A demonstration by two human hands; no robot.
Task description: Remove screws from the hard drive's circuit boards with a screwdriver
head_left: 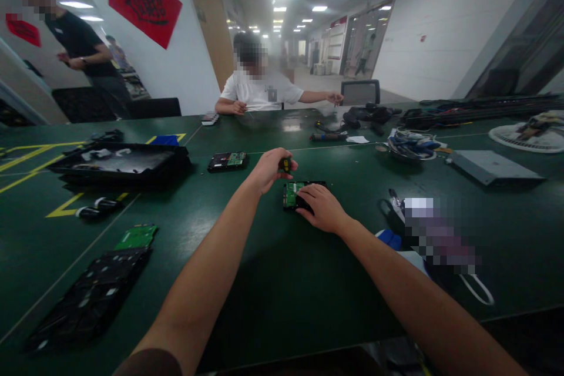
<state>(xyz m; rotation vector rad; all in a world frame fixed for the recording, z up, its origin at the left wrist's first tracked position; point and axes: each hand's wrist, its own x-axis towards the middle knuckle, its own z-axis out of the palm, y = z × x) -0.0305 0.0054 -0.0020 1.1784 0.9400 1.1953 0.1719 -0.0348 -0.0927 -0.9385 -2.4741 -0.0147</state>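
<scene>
A hard drive (291,195) with its green circuit board facing up lies on the green table in front of me. My right hand (325,207) grips it from the right, with the fingers across its top and the thumb along its near edge. Just above the drive's left part, my left hand (269,170) is closed around a black and yellow screwdriver handle (286,164). The screwdriver's tip is too small to make out. Another hard drive (227,161) with a green board lies a little farther left, apart from both hands.
At left stand black plastic trays (118,161); nearer me is a row of black drives (92,288) with a green board (137,236). To the right are a coiled cable bundle (413,144), a grey metal box (493,165) and a white fan grille (529,140). A person (259,91) sits opposite.
</scene>
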